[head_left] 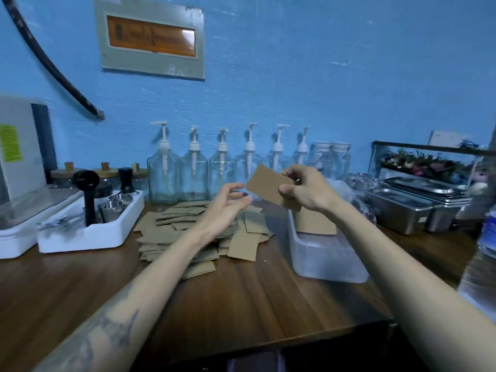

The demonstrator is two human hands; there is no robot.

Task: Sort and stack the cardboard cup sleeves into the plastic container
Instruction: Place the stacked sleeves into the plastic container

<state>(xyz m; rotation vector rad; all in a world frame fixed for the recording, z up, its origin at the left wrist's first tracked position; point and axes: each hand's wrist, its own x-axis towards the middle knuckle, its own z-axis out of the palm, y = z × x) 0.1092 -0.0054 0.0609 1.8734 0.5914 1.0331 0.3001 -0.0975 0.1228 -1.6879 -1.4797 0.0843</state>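
Observation:
A loose heap of flat brown cardboard cup sleeves [174,232] lies on the wooden table in the middle. My right hand [308,187] pinches one sleeve [265,186] and holds it in the air above the far end of the clear plastic container [327,259]. A short stack of sleeves [314,221] stands on edge inside that container at its far end. My left hand [228,204] hovers over the heap just left of the held sleeve, with fingers relaxed and nothing in them.
A row of glass pump bottles [193,173] lines the blue wall behind the heap. A white tray [91,232] with metal cups and a black tamper sits left. Steel pans [413,208] stand right. The table's front edge [241,342] is near.

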